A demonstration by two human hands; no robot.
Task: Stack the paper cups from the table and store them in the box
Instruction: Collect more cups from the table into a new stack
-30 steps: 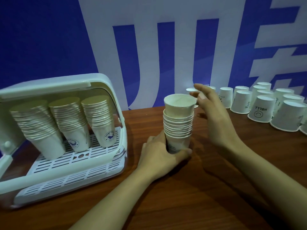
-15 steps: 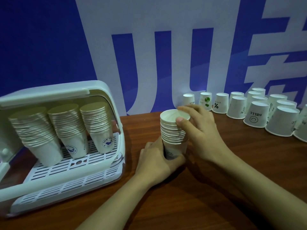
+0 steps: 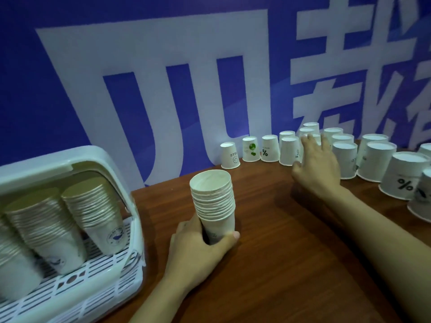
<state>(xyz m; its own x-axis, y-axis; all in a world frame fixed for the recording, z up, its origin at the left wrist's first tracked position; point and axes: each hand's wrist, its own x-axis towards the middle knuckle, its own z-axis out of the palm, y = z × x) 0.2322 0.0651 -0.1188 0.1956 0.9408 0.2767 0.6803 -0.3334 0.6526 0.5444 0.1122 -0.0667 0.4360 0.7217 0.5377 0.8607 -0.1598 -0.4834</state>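
A stack of several white paper cups (image 3: 213, 201) stands mouth-up on the brown table (image 3: 279, 264). My left hand (image 3: 198, 248) grips the stack's lowest cup. My right hand (image 3: 317, 166) stretches out with spread fingers to the row of upturned single cups (image 3: 289, 151) along the wall, and I cannot tell whether it touches one. The white plastic box (image 3: 77, 166) stands open at the left, with stacks of cups (image 3: 93, 215) leaning on its slotted tray.
Several more upturned cups, some printed with "%" (image 3: 405, 180) or "HELLO" (image 3: 229, 156), line the back and right of the table. A blue wall with large white shapes (image 3: 163, 89) rises right behind them. Bare wood lies between the stack and the near edge.
My right hand has left the top of the stack and moved right and back to the row of single cups. The stack stays in my left hand.
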